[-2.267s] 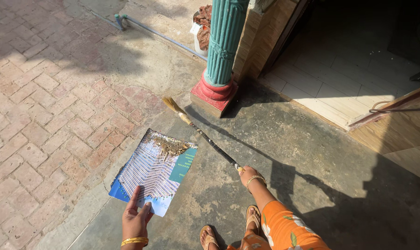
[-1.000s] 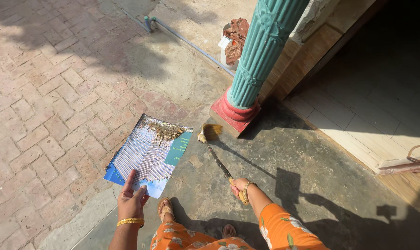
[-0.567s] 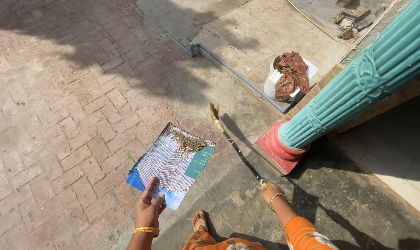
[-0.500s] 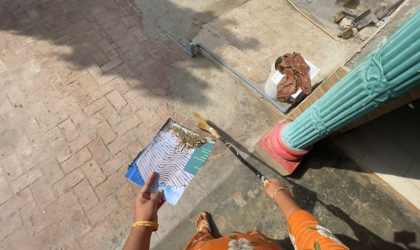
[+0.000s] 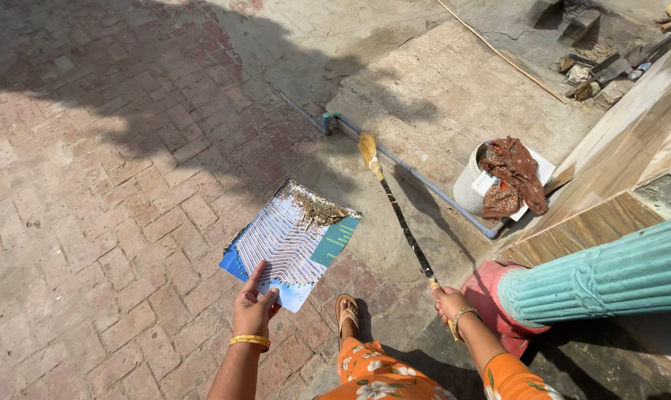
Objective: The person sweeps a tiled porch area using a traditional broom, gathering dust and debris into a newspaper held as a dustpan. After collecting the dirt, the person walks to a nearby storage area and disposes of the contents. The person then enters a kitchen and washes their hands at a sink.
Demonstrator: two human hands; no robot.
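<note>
A booklet with swept dirt on its far end hangs over brick paving, pinched at the near edge by the left hand. The right hand is closed round a broom, bristles near a pipe.

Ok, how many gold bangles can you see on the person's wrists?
2: one gold bangle on the wrist of the left hand, which holds the printed sheet, and one on the wrist of the right hand, which grips the broom.

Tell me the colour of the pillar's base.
The pillar's base is red, under a teal fluted shaft; the head view shows it.
</note>
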